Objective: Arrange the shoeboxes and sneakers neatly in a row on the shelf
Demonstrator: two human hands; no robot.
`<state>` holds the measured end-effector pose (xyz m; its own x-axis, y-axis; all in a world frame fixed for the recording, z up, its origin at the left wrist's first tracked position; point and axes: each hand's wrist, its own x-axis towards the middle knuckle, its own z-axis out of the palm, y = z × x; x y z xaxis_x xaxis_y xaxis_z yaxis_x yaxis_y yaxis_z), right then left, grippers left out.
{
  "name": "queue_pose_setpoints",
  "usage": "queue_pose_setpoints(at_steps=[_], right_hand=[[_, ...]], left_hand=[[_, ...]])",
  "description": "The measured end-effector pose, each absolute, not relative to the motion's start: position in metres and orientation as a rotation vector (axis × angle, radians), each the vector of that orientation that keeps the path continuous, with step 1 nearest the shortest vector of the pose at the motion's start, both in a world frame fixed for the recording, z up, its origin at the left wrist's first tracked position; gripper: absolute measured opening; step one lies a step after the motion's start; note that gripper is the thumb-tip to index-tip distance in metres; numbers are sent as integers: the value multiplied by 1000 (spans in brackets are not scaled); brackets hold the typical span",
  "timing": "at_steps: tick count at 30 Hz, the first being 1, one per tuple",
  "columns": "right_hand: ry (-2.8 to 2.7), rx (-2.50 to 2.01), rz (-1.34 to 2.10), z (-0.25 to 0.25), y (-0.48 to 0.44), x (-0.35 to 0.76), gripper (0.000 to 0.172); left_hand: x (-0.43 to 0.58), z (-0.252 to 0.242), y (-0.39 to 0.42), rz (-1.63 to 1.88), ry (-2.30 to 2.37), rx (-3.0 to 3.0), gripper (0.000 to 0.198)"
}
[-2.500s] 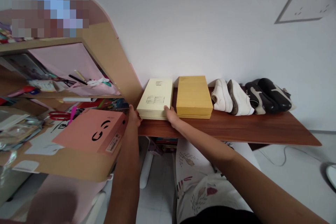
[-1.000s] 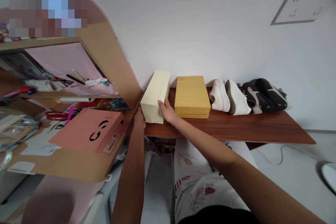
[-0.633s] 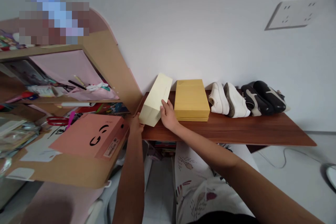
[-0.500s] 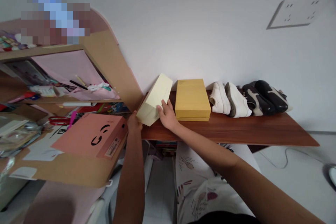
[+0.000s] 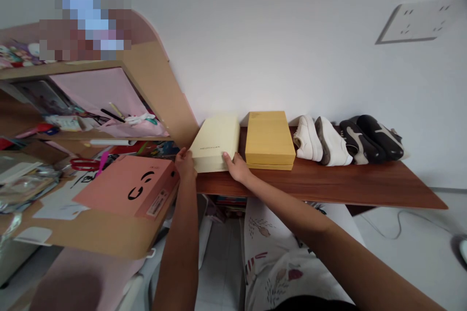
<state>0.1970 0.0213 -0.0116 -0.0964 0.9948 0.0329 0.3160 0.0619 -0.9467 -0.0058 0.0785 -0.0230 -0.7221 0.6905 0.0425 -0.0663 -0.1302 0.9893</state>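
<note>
A cream box (image 5: 215, 142) lies flat at the left end of a dark wooden shelf (image 5: 328, 182), its printed brand line facing up. My left hand (image 5: 185, 163) grips its near left corner. My right hand (image 5: 236, 167) holds its near right corner, fingers curled against the box's side. A mustard-yellow box (image 5: 269, 139) lies just to the right of the cream one, close beside it.
A pair of white shoes (image 5: 321, 139) and a pair of black shoes (image 5: 372, 138) stand further right on the shelf. At the left a pink box (image 5: 131, 187) rests on a cluttered tan desk (image 5: 91, 233) with pink cubbies. A wall socket (image 5: 419, 22) is at upper right.
The cream box was tipped up on its edge and turned over; it now lies flat with the other face up. Both hands stayed on its near corners.
</note>
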Motion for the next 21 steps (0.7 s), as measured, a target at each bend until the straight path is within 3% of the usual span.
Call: queue_pose_setpoints(at_steps=[10,21], right_hand=[[-1486,-1428,1136,-31,24,199,77],[-1486,-1538,1185,-19,40,195,80]], left_hand=[[-3,-45,83,1943,1567,745,36],[-9,-44,105,1869,1612,893,32]])
